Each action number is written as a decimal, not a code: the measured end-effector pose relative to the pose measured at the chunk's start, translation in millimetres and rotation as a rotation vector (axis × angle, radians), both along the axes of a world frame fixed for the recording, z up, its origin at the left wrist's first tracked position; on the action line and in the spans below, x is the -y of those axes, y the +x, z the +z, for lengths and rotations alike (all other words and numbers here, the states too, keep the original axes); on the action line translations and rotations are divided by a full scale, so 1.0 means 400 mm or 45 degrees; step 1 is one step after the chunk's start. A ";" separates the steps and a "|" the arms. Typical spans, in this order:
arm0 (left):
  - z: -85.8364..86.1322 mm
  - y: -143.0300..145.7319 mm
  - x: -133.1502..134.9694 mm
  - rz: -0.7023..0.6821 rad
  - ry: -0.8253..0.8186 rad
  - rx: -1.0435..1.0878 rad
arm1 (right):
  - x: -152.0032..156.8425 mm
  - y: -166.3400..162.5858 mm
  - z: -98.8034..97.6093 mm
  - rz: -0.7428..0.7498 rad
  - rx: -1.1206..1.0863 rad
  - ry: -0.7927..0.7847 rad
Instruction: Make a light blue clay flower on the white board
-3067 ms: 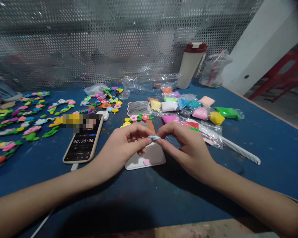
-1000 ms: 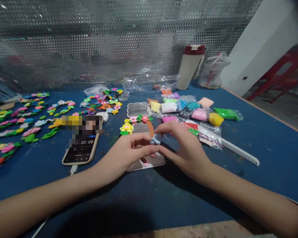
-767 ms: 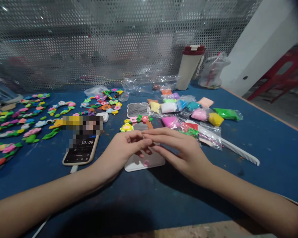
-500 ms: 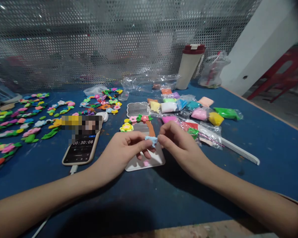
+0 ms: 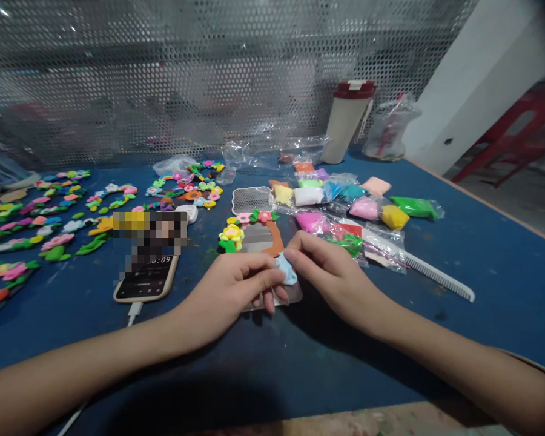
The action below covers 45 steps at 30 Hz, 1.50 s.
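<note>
A lump of light blue modelling clay [image 5: 287,270] is pinched between my two hands. My left hand [image 5: 243,278] grips its left side with thumb and index finger, the other fingers curled below. On its upper right, the fingertips of my right hand [image 5: 320,260] press it. Beneath and behind lies a mirror [image 5: 257,238] whose frame carries clay flowers, a green leaf and a brown strip. A yellow clay flower [image 5: 231,235] sits on its left edge. My left hand covers much of the mirror's near end.
Left of my hands lies a charging phone [image 5: 148,281]. Clay-flower pieces [image 5: 57,239] spread across the far left. Bagged coloured clay [image 5: 309,195] and a white comb [image 5: 436,278] lie to the right. A lidded tumbler [image 5: 347,121] stands at the back before a perforated metal panel [image 5: 163,79].
The blue clay has moved slightly right and down and looks flatter and wider. My left hand has shifted right and lower, uncovering the green leaf and more of the mirror.
</note>
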<state>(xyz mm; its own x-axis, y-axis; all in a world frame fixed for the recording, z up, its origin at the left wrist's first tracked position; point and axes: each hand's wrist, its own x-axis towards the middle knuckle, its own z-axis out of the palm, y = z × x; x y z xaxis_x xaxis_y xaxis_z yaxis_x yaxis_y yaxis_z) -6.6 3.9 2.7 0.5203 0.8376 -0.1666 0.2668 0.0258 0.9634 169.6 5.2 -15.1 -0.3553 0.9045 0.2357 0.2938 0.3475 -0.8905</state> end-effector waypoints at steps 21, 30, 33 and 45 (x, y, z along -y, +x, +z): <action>0.001 0.005 -0.004 0.086 -0.070 0.154 | -0.004 0.008 -0.021 0.173 0.249 0.727; 0.001 0.002 -0.025 0.238 -0.092 0.170 | 0.000 0.015 -0.015 0.174 0.162 0.473; 0.003 0.005 -0.021 0.191 -0.145 0.149 | 0.003 0.009 -0.011 0.126 0.009 0.271; -0.016 0.009 -0.006 0.015 -0.339 0.370 | -0.029 0.018 -0.009 -0.182 -0.409 -0.113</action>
<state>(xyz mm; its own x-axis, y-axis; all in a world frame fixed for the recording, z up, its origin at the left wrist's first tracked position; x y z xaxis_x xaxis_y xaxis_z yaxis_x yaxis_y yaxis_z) -3.1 6.4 -3.8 0.5687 0.7909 -0.2258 -0.0181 0.2865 0.9579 176.7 17.0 -18.6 -0.1445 0.9617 0.2328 0.0341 0.2400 -0.9702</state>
